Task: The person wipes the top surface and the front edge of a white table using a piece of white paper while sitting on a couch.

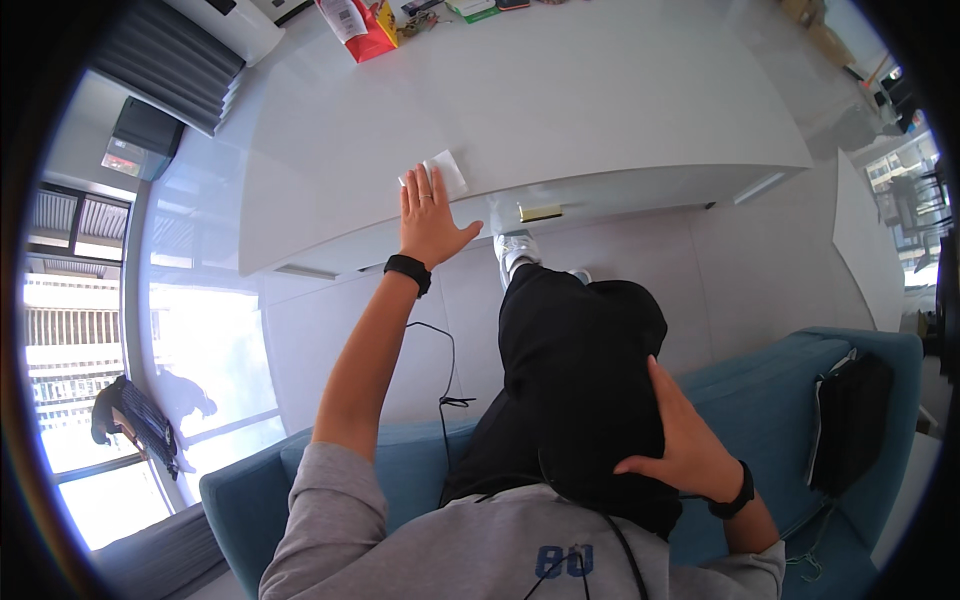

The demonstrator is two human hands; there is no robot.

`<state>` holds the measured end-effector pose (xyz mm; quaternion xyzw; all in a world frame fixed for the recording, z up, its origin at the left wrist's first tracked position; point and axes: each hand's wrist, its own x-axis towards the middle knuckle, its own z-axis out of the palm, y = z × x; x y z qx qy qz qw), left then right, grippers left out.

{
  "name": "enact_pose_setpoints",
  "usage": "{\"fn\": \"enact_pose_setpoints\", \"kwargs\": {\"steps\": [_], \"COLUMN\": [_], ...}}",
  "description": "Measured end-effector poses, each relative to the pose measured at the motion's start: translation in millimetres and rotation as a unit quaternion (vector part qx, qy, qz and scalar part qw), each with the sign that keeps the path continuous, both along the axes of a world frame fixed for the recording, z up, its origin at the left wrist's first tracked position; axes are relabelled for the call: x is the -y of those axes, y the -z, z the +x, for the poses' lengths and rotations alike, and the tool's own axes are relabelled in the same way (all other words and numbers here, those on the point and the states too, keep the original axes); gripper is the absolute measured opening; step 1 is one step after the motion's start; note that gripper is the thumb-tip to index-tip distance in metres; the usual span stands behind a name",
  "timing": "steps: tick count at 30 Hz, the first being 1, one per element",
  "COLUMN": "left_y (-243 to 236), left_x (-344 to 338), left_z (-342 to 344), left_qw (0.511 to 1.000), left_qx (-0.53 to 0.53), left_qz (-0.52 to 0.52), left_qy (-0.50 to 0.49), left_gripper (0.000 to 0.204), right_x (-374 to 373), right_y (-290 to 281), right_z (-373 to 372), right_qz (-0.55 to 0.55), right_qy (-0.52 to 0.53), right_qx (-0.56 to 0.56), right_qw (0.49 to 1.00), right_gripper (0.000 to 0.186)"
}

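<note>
White tissue (453,172) lies near the edge of the bench (610,110) under the left hand (428,228), flat with fingers outstretched, while the right hand (690,455) rests splayed and empty; uneven pressure could crumple it.

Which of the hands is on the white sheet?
The left hand: it lies on the sheet; the right hand rests against a leg.

I make out dark blue characters (565,561) on the grey shirt (470,545); from here, the white label (345,17) on the red bag (372,47) is too small to read.
</note>
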<state>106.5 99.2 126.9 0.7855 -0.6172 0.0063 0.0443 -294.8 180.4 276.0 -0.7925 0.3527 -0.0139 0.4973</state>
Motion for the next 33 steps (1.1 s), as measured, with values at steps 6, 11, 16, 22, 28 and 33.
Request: {"fn": "enact_pose_setpoints", "kwargs": {"steps": [6,11,16,22,28,33], "left_y": [6,1,7,0,44,-30], "left_x": [16,31,29,11,-23,-31], "left_z": [-25,-36,-18,0,108,100], "left_qw": [0.999,0.992,0.988,0.989,0.976,0.98], "left_qx": [-0.009,-0.053,-0.059,-0.043,0.186,-0.049], "left_qz": [-0.026,-0.052,-0.076,-0.065,-0.09,-0.172], "left_qy": [0.042,0.104,0.119,0.127,0.074,0.088], "left_gripper": [0.097,0.086,0.062,0.05,0.061,0.056], "right_x": [9,3,14,13,15,13], "right_y": [11,12,15,20,22,35], "right_z": [-4,-8,-8,-14,-18,-16], "right_qz": [-0.025,-0.07,-0.064,-0.05,-0.048,-0.098], "right_qy": [-0.012,-0.043,-0.042,-0.02,-0.008,-0.003], "right_qx": [0.011,0.006,0.028,0.048,0.048,0.09], "right_qw": [1.0,0.997,0.997,0.997,0.998,0.991], "right_gripper": [0.115,0.119,0.121,0.118,0.114,0.112]}}
